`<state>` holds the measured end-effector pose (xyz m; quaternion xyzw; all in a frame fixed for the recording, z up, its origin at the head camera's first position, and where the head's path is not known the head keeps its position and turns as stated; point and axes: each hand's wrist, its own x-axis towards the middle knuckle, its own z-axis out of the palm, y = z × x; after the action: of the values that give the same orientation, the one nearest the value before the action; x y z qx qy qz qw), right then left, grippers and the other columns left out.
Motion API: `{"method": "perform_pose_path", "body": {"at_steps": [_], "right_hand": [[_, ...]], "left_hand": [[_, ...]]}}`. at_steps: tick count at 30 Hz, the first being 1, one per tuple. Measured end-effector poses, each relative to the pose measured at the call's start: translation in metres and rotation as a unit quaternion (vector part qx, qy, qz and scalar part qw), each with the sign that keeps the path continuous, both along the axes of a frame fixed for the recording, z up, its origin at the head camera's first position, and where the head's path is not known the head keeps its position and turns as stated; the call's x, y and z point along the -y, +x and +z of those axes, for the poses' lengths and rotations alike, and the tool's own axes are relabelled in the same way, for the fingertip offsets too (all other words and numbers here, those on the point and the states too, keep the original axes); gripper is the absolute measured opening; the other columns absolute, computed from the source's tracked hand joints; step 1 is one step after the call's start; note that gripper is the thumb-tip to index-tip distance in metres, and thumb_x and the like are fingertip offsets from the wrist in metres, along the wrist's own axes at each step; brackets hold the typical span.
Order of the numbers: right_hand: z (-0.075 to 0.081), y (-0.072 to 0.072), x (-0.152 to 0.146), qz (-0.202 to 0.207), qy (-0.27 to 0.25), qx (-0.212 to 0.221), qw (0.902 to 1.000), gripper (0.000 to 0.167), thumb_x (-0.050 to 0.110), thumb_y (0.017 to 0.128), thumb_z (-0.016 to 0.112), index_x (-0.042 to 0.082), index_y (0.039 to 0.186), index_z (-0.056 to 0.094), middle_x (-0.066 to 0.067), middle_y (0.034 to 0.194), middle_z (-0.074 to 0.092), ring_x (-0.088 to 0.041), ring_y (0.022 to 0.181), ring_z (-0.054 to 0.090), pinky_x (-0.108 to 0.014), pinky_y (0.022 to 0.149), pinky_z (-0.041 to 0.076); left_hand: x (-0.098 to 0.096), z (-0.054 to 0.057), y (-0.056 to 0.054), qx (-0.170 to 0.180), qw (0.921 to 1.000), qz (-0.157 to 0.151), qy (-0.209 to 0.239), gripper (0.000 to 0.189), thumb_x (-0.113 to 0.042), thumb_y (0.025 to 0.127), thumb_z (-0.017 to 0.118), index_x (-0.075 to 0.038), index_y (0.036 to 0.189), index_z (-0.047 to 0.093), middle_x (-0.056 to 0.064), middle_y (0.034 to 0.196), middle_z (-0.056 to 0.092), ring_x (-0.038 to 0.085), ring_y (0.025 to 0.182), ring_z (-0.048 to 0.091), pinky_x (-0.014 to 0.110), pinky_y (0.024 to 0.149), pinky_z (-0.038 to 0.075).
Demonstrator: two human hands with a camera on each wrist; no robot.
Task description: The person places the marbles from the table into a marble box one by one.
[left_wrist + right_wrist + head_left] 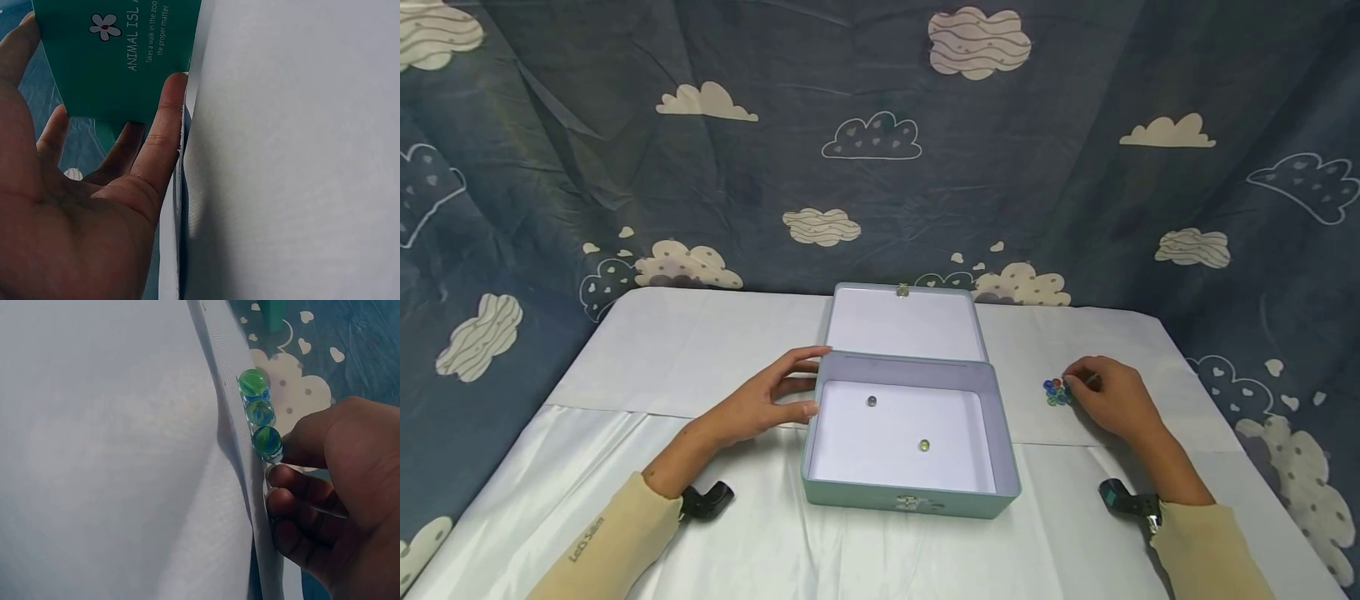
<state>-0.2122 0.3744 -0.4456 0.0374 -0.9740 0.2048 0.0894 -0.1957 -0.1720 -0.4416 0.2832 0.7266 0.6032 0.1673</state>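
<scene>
A green tin box [910,502] with a pale inside stands on the white cloth, its lid [902,321] swung back. Inside it lie a grey marble [872,401] and a yellow-green marble [924,445]. My left hand [760,396] rests against the box's left side, fingers spread and fairly straight; the left wrist view shows them along the printed green wall [125,56]. To the right of the box, my right hand [1111,396] is at a cluster of coloured marbles [1055,390]. Its curled thumb and forefinger pinch a clear marble, mostly hidden, beside green marbles [261,414].
White cloth [730,533] covers the table, with a fold line running across it. A dark blue curtain [805,75] with cloud prints hangs behind and at both sides. Black wrist cameras [707,502] sit below both hands.
</scene>
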Motion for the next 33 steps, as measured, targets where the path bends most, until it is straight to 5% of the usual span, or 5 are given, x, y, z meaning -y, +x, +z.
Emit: {"method": "perform_pose_path", "body": {"at_steps": [17,25,33], "right_hand": [[0.001,-0.0012,0.002,-0.017,-0.003,0.012,0.9998,0.018,0.015,0.099,0.071,-0.001,0.107,0.075,-0.015,0.095,0.07,-0.029,0.084,0.062,-0.038,0.071,0.05],[0.0008,-0.0025,0.004,-0.044,-0.002,0.025,0.9987,0.02,0.015,0.1,0.069,-0.003,0.11,0.073,-0.018,0.097,0.07,-0.033,0.088,0.063,-0.051,0.077,0.055],[0.0025,-0.0014,0.0049,-0.064,-0.011,0.04,0.9971,0.021,0.014,0.098,0.069,-0.002,0.11,0.071,-0.018,0.097,0.07,-0.033,0.089,0.061,-0.049,0.078,0.055]], "left_hand": [[-0.0007,0.0005,-0.0003,-0.003,1.0,0.002,-0.002,0.078,-0.014,0.101,0.075,-0.03,0.165,0.034,0.017,0.159,0.04,0.044,0.148,0.044,0.043,0.092,0.064],[0.0001,-0.001,-0.0006,-0.002,1.0,0.001,0.0,0.078,-0.014,0.101,0.075,-0.03,0.166,0.033,0.018,0.16,0.039,0.044,0.149,0.043,0.043,0.092,0.064],[0.0002,-0.0018,-0.0019,0.003,1.0,0.007,-0.006,0.079,-0.014,0.101,0.075,-0.034,0.165,0.034,0.014,0.16,0.04,0.039,0.149,0.044,0.043,0.093,0.063]]}}
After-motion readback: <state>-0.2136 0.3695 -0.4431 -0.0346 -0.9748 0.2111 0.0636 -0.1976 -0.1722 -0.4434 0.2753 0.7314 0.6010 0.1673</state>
